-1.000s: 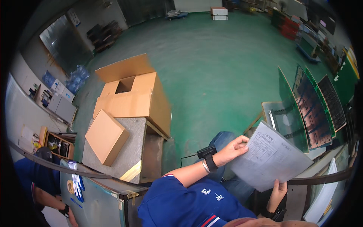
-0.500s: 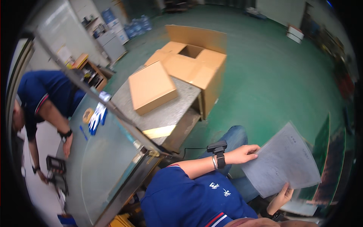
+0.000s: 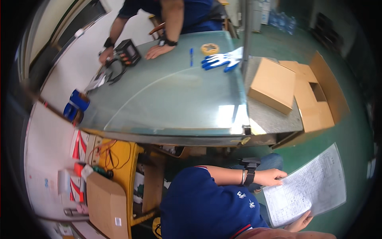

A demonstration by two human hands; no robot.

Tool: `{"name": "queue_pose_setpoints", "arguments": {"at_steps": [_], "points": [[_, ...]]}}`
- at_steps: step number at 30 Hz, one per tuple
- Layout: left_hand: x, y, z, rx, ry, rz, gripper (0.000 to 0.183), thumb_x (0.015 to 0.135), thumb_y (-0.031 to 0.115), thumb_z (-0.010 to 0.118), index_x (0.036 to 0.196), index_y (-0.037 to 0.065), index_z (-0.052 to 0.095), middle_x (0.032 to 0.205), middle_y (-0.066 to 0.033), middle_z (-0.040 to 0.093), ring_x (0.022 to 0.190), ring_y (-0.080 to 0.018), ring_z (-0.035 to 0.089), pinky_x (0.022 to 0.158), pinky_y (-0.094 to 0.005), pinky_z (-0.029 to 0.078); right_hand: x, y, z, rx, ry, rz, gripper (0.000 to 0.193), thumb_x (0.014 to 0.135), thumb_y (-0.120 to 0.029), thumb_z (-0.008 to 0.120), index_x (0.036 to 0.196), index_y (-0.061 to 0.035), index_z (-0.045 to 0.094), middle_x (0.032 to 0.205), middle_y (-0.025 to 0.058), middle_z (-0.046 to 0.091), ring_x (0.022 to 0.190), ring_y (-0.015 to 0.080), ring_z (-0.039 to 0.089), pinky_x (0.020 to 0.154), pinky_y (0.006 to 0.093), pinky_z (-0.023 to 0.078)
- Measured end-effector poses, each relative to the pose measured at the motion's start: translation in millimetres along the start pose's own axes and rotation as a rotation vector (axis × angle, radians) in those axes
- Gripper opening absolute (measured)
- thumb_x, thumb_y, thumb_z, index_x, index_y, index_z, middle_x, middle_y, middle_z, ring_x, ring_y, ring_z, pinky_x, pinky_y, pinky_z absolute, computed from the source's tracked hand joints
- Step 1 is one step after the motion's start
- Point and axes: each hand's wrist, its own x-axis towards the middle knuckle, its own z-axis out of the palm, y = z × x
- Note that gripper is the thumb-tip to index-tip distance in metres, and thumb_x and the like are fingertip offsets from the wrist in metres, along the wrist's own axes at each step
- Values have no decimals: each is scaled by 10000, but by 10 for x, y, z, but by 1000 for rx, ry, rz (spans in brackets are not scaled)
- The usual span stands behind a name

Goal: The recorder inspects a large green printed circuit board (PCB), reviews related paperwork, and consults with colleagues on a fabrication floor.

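A paper sheet [image 3: 314, 185] with a printed grid, seemingly in a clear sleeve, is held up tilted at the lower right. My left hand [image 3: 271, 177] pinches its near left edge, thumb on top; a black strap with a small black device and a silver bangle circle that wrist. Along the sheet's lower edge, my right hand [image 3: 300, 223] grips it, with its fingers partly hidden by the sheet.
Left of me stands a glass-topped table [image 3: 171, 107] with work gloves [image 3: 223, 59], a tape roll [image 3: 209, 49] and a blue pen [image 3: 191, 57]. Across it, a co-worker's hand [image 3: 159, 51] rests beside a black box-shaped device [image 3: 128, 52]. Cardboard boxes [image 3: 273, 84] stand at right.
The view has swung left, bringing the table and the yellow stand into the middle and left. Both hands still hold the sheet, whose printed grid now shows more clearly.
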Motion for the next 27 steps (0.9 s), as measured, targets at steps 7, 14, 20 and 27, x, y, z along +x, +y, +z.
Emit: {"name": "queue_pose_setpoints", "arguments": {"at_steps": [7,14,20,27], "points": [[-385,89,-116,10,286,63,169,869,109,527,974,-23,507,828,-107,563,767,-115,501,706,-312,424,162,-339,506,-126,-213,-61,324,954,-251,470,1167,-7,481,1056,92,556,921,140,512,812,276,424],[-504,123,-212,-2,350,1,184,867,115,529,998,-14,522,861,-125,591,786,-149,547,712,-324,433,58,-501,850,-167,-245,-123,278,955,-242,468,1091,-3,512,999,70,555,887,120,495,801,262,409],[-463,110,-263,37,341,-7,199,860,109,531,1020,-9,531,865,-137,606,783,-169,572,704,-332,437,249,-318,758,-159,-302,-104,240,953,-245,471,1007,-13,498,954,63,544,856,117,482,787,258,407],[-455,59,-259,15,332,-24,206,865,111,527,1033,-9,529,863,-137,607,777,-164,567,703,-334,436,222,-307,832,-165,-274,-55,269,950,-253,477,1064,-11,502,989,75,550,880,126,495,799,265,412]]}}
